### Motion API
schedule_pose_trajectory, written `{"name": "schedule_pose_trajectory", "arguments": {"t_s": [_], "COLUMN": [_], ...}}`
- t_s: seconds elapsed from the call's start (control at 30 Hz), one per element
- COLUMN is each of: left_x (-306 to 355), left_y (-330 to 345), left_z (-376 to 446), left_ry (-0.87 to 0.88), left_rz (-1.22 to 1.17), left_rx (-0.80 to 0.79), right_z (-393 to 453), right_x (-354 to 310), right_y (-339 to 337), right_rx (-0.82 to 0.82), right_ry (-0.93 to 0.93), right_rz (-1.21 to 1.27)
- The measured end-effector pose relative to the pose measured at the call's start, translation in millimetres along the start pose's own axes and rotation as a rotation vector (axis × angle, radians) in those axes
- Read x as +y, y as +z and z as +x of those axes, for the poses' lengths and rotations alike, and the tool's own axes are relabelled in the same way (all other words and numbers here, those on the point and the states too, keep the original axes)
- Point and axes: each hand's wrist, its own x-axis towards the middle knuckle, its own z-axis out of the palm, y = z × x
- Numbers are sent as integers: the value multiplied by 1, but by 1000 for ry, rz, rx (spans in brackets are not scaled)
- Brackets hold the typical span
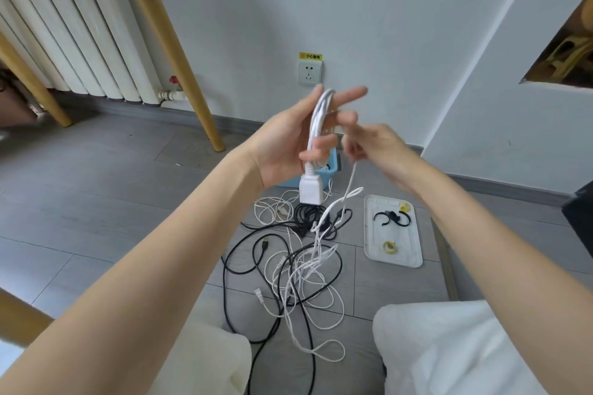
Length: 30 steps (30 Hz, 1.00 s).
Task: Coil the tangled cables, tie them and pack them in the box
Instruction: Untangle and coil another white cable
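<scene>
Above the grey floor point(96, 170) mid-frame, the left hand point(288, 141) grips the white coil point(319, 119); the right hand point(372, 144), pinching its tail point(351, 176), should feed even, snug loops.

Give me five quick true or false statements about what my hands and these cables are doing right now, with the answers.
1. The left hand holds a coil of white cable. True.
2. The right hand is empty. False: it pinches the white strand trailing down to the floor.
3. The blue box sits on the tray. False: it stands on the floor by the wall.
4. Black ties lie on the white tray. True.
5. All cables are packed. False: a tangle lies on the floor.
</scene>
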Motion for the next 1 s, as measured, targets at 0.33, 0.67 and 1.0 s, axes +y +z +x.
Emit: {"name": "schedule_pose_trajectory", "arguments": {"t_s": [0.33,0.67,1.0], "left_x": [0,13,-28], "left_y": [-37,-64,-33], "left_z": [10,10,-1], "left_ry": [191,252,-309], "left_rz": [295,150,688], "left_rx": [749,1067,224], "right_z": [-14,-19,-11], "right_x": [6,-18,-15], "right_y": [21,19,-12], "right_rx": [-659,-469,90], "right_ry": [88,-2,-263], "right_rz": [-366,-231,-418]}}
